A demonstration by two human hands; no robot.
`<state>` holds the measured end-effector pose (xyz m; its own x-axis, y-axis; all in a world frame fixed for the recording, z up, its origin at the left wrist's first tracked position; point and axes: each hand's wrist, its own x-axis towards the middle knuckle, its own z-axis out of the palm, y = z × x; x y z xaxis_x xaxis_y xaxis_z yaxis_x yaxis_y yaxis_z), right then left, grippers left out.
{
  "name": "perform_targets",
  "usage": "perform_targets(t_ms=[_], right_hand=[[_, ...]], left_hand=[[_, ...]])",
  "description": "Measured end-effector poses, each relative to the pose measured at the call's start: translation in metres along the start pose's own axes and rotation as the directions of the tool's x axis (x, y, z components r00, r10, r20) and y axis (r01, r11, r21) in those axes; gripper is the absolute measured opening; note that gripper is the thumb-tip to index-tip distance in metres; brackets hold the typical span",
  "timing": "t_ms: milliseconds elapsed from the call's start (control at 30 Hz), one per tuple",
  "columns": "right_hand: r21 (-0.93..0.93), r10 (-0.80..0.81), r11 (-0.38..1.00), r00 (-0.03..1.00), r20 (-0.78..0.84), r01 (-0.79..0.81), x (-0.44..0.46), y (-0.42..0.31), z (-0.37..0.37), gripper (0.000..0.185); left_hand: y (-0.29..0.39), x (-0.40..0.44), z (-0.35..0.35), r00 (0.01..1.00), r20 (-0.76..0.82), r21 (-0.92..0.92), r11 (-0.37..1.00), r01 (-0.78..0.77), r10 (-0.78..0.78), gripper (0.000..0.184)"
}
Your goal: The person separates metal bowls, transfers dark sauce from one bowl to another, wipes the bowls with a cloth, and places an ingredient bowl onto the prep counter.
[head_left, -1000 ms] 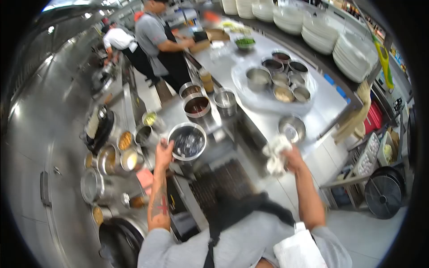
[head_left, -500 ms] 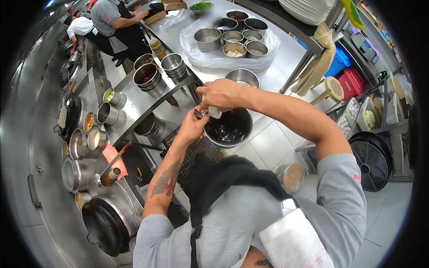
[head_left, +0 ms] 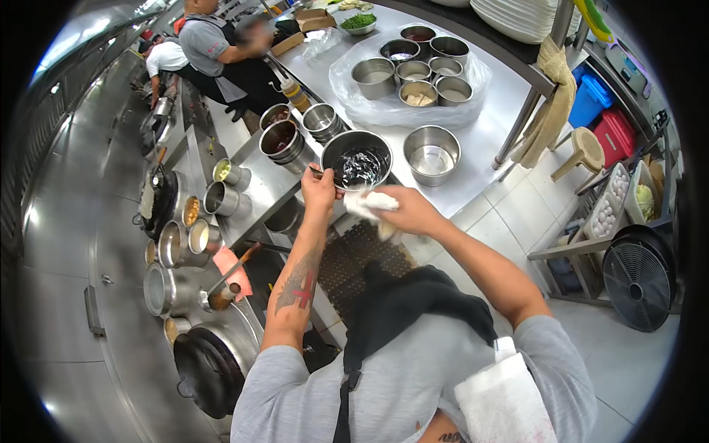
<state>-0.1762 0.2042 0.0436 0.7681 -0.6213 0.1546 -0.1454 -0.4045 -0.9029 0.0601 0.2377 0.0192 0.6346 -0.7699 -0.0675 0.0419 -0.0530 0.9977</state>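
Held near the table edge is a metal saucepan (head_left: pixel 326 151) with dark, glossy liquid (head_left: pixel 360 165) inside. My left hand (head_left: pixel 318 195) is closed around its handle at the near left side. A crumpled white cloth (head_left: pixel 360 206) is gripped in my right hand (head_left: pixel 408 212), close against the saucepan's near outer wall. Whether the cloth touches the wall I cannot tell. Just right of the saucepan stands a wider steel pot (head_left: pixel 434 173) on the steel table (head_left: pixel 476 159). Stacked steel pots (head_left: pixel 283 145), the top one with dark sauce, stand to the left.
Several steel pots (head_left: pixel 374 77) sit on clear plastic at the back. A squeeze bottle (head_left: pixel 295 94) stands near the stacks. Left is a stove line with a black wok (head_left: pixel 199 378) and food containers. Two co-workers (head_left: pixel 210 52) work far left. A black fan (head_left: pixel 638 284) stands right.
The saucepan has moved up and away from my body, to the table edge. My right hand and cloth have shifted from its handle to its near side. The camera view has turned.
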Motion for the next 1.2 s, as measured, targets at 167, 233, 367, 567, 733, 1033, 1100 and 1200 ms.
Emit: perform_targets(t_ms=[167, 233, 367, 567, 733, 1033, 1100, 1200], right_hand=[[0.772, 0.316, 0.614, 0.947, -0.052, -0.162, -0.011, 0.031, -0.007, 0.038], [0.825, 0.327, 0.551, 0.942, -0.074, -0.126, -0.005, 0.031, -0.009, 0.043], [0.0, -0.186, 0.968, 0.721, -0.668, 0.25, 0.007, -0.011, 0.024, 0.045], [-0.024, -0.258, 0.929, 0.599, -0.758, 0.369, 0.073, -0.044, -0.008, 0.044], [0.869, 0.155, 0.406, 0.958, 0.24, -0.283, 0.138, 0.0, -0.058, 0.032], [0.856, 0.055, -0.4, 0.923, 0.38, -0.328, 0.05, 0.047, 0.08, 0.058], [0.871, -0.045, -0.301, 0.918, 0.394, -0.388, 0.022, 0.038, 0.07, 0.059], [0.875, -0.001, -0.315, 0.922, 0.387, -0.368, -0.022, 0.04, 0.031, 0.057]], left_hand=[[0.038, 0.023, -0.031, 0.977, 0.004, -0.081, 0.974, 0.211, -0.211, 0.013], [0.05, 0.022, -0.035, 0.975, -0.015, -0.142, 0.966, 0.216, -0.221, 0.014], [0.076, -0.005, -0.016, 0.951, -0.078, -0.275, 0.924, 0.267, -0.298, 0.014], [0.111, -0.049, -0.007, 0.96, 0.09, -0.113, 0.955, 0.274, -0.265, 0.019], [0.144, -0.074, -0.012, 0.966, 0.201, -0.055, 0.983, 0.178, -0.163, 0.012], [0.077, -0.07, -0.04, 0.981, 0.139, -0.065, 0.987, 0.147, -0.137, 0.012], [0.069, -0.069, -0.049, 0.996, 0.086, -0.069, 0.997, 0.042, -0.036, 0.012], [0.067, -0.072, -0.072, 0.995, -0.083, -0.074, 0.996, 0.05, -0.056, 0.013]])
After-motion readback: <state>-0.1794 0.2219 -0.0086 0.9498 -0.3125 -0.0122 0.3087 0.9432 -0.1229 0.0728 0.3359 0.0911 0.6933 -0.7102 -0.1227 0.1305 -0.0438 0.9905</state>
